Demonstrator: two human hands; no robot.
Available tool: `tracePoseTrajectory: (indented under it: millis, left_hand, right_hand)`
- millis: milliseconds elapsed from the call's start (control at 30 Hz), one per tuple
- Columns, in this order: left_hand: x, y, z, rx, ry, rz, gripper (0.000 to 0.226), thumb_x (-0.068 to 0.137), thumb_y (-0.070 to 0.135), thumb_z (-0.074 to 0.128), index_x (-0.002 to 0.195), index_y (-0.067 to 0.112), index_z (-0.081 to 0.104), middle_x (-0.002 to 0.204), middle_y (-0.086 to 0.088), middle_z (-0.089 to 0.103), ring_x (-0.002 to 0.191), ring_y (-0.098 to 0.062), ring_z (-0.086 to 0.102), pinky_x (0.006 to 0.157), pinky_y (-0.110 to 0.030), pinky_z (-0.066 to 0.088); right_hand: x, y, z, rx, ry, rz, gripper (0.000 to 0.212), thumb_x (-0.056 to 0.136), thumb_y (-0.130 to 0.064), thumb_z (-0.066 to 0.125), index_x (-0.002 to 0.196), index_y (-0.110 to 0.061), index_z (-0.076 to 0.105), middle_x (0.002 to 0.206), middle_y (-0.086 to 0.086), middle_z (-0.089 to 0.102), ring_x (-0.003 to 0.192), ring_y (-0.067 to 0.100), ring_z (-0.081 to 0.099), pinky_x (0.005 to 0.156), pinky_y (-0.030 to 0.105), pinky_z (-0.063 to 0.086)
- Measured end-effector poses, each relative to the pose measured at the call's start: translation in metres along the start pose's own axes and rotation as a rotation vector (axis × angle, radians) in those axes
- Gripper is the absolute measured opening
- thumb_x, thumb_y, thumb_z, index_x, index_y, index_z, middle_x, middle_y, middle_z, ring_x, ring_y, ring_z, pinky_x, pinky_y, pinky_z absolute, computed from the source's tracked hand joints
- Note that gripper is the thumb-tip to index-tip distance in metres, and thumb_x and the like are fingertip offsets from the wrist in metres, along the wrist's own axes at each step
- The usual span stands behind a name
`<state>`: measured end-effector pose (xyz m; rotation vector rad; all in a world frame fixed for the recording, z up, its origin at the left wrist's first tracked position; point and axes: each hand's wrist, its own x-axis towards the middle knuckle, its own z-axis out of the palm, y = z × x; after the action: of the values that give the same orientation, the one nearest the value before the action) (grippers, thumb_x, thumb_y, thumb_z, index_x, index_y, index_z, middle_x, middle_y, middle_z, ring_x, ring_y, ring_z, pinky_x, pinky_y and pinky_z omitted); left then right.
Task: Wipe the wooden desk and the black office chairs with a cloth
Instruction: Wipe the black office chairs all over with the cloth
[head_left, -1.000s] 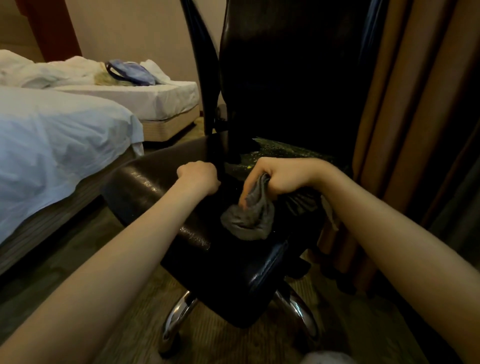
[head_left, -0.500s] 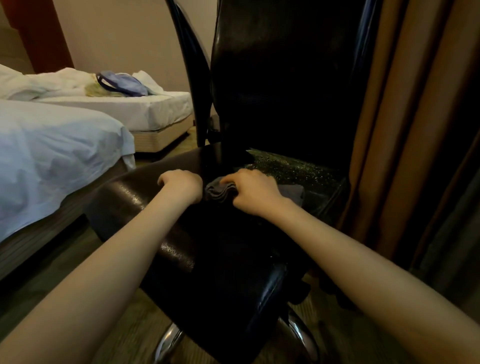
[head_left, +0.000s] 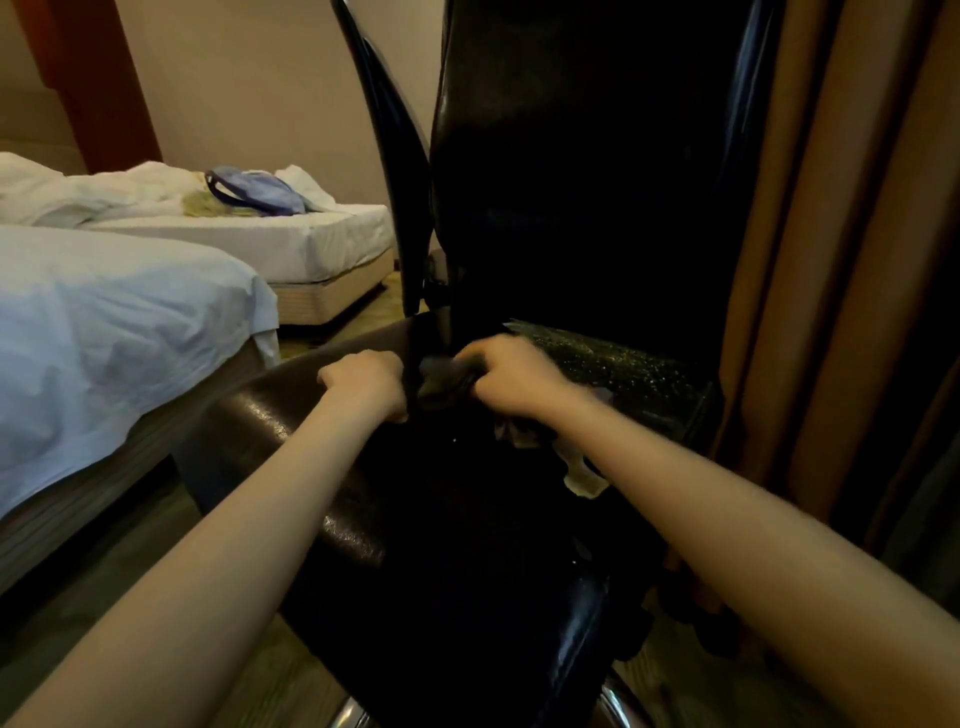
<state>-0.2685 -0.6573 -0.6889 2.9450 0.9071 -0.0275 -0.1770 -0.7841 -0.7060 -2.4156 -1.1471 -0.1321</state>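
— Where is the cloth?
— The crumpled grey cloth (head_left: 441, 383) lies on the seat of the glossy black leather office chair (head_left: 467, 545), at the foot of the backrest, bunched in the right hand (head_left: 511, 376).
— And the left hand (head_left: 363, 379)?
— Its fingers curl round the chair's armrest post, just beside the cloth.

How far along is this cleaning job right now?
Done: hard to tell; nothing shows which parts are already wiped. In hand: the right hand grips the grey cloth at the back of the chair seat, beside the arm post, while the left hand holds the seat. Left: the tall backrest probably, and the wooden desk, which is not in view.
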Motion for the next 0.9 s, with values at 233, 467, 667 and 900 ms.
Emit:
tracePoseTrajectory:
  millis: [233, 467, 667, 900]
  left_hand:
    - [0.012, -0.016, 0.010, -0.074, 0.000, -0.021, 0.049, 0.082, 0.036, 0.069, 0.125, 0.016, 0.057, 0.124, -0.009, 0.056, 0.115, -0.031, 0.053, 0.094, -0.043, 0.046]
    - [0.029, -0.039, 0.008, -0.248, 0.035, 0.072, 0.027, 0.089, 0.011, 0.057, 0.115, 0.015, 0.061, 0.116, -0.011, 0.060, 0.108, -0.030, 0.057, 0.085, -0.037, 0.048]
    - [0.035, -0.057, 0.013, -0.252, -0.096, 0.073, 0.035, 0.089, 0.027, 0.061, 0.117, 0.009, 0.054, 0.116, -0.011, 0.058, 0.109, -0.030, 0.056, 0.090, -0.038, 0.045]
    - [0.039, -0.087, 0.012, -0.505, -0.118, 0.138, 0.039, 0.094, 0.012, 0.048, 0.133, 0.014, 0.050, 0.127, -0.014, 0.055, 0.118, -0.032, 0.052, 0.096, -0.038, 0.043]
  right_hand:
    - [0.029, 0.025, 0.009, -0.336, 0.051, 0.196, 0.042, 0.089, -0.019, 0.054, 0.131, -0.020, 0.052, 0.129, 0.010, 0.051, 0.120, 0.034, 0.046, 0.097, 0.051, 0.042]
    - [0.047, -0.027, 0.005, -0.002, 0.196, 0.235, 0.046, 0.085, -0.018, 0.056, 0.130, -0.026, 0.054, 0.122, 0.007, 0.059, 0.112, 0.029, 0.055, 0.087, 0.039, 0.050]
    - [0.037, -0.081, 0.048, -0.154, -0.041, 0.339, 0.049, 0.086, -0.026, 0.056, 0.134, -0.028, 0.046, 0.133, 0.007, 0.044, 0.126, 0.033, 0.036, 0.101, 0.051, 0.033]
    - [0.023, -0.111, 0.022, 0.057, 0.123, 0.523, 0.052, 0.091, -0.013, 0.051, 0.140, -0.027, 0.042, 0.139, 0.009, 0.041, 0.129, 0.034, 0.033, 0.104, 0.050, 0.034]
